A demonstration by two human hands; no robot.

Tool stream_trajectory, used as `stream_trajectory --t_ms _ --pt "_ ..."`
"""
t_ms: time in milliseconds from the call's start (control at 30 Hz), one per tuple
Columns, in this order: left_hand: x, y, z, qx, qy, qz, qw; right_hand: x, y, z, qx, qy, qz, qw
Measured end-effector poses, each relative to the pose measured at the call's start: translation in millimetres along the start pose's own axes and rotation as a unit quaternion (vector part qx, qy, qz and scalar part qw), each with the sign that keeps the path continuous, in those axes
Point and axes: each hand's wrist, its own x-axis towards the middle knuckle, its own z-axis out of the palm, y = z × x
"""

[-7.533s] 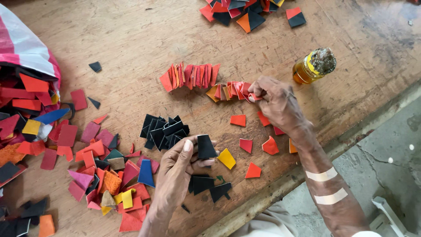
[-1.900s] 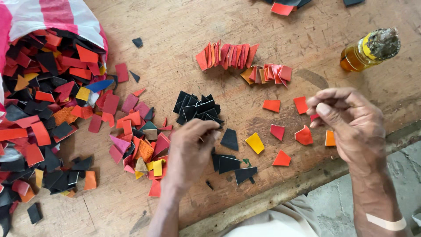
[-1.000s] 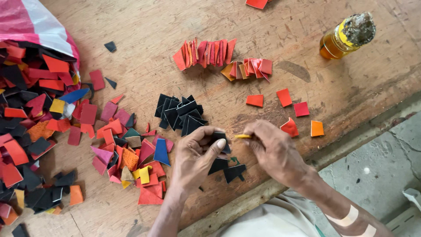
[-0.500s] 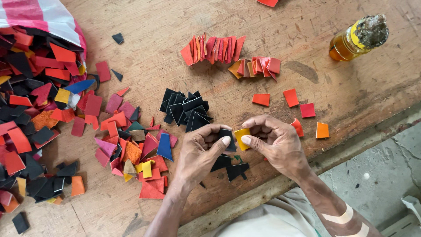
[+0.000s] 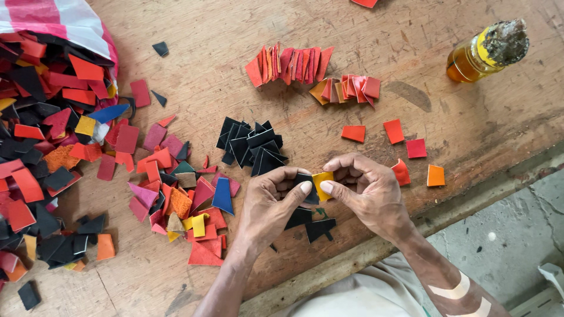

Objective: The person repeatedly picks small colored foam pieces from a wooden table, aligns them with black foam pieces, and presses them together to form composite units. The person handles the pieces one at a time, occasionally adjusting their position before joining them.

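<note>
My left hand [image 5: 267, 202] and my right hand [image 5: 367, 191] meet over the front edge of a worn wooden table [image 5: 194, 53]. Together they pinch a yellow leather piece [image 5: 322, 181] against a black leather piece [image 5: 305, 183], thumbs pressing on top. Under my hands lie a few loose black pieces [image 5: 317, 228]. Just beyond my left hand sits a small stack of black pieces [image 5: 249, 144].
A big heap of mixed red, black, orange and yellow scraps [image 5: 53, 152] spills from a striped bag [image 5: 53, 17] at the left. Fanned rows of red and orange pieces [image 5: 291, 63] lie at the back. A glue bottle [image 5: 484, 53] stands at the far right, near single red and orange pieces [image 5: 411, 147].
My right hand came in from the right with a yellow piece and joined my left hand. Both hands now press the yellow and black pieces together.
</note>
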Motion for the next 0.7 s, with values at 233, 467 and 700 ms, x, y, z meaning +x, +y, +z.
stream_trajectory --t_ms 233,467,700 --pt "-1 1 1 0.006 0.003 0.018 1.000 -2 -2 -1 -0.042 0.001 -0.001 0.999" --pt "1 2 1 -0.056 0.031 0.003 0.998 3 -7 -10 -0.038 -0.015 -0.008 0.999" --pt "-1 6 1 -0.051 0.027 0.009 0.998 2 -8 -7 -0.038 -0.008 0.001 0.999"
